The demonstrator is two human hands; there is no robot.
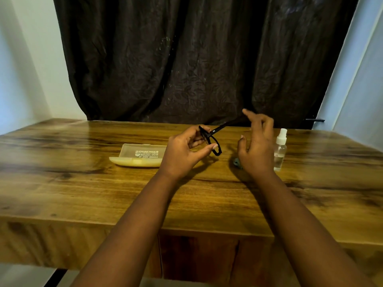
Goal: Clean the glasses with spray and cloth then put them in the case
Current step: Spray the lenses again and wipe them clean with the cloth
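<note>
Glasses: black plastic-framed glasses (pixel 211 139) are up off the table, pinched in the left hand (pixel 184 152) by the frame front, thumb and fingers curled round it. One temple arm sticks out away toward the curtain, so they're at least partly unfolded.

Left hand: grasping the glasses, held over the table between the case and the bottle.

Right hand (pixel 256 146): released, fingers spread and loosely bent, holding nothing. It hovers just right of the glasses; the tip of the temple arm ends near its fingers, but I can't tell if they touch.

Spray: small clear plastic spray bottle with a white nozzle (pixel 280 150) stands upright on the wood-grain table (pixel 83 193), just to the right of the right hand. Nobody's holding it.

Cloth: there's a small dark teal crumpled cloth (pixel 236 161) on the table, mostly hidden behind the right hand, so only an edge shows.

Case: pale yellow translucent hard glasses case (pixel 137 156) lies to the left of the left hand, lid looks open, nothing visible inside.

Progress: honestly looks early or mid-way. Can't tell if the lenses have been sprayed or wiped, no way to see wetness from here.

Left to do: at minimum folding the glasses, setting them in the case and closing it; maybe the spray and wipe too.
</note>
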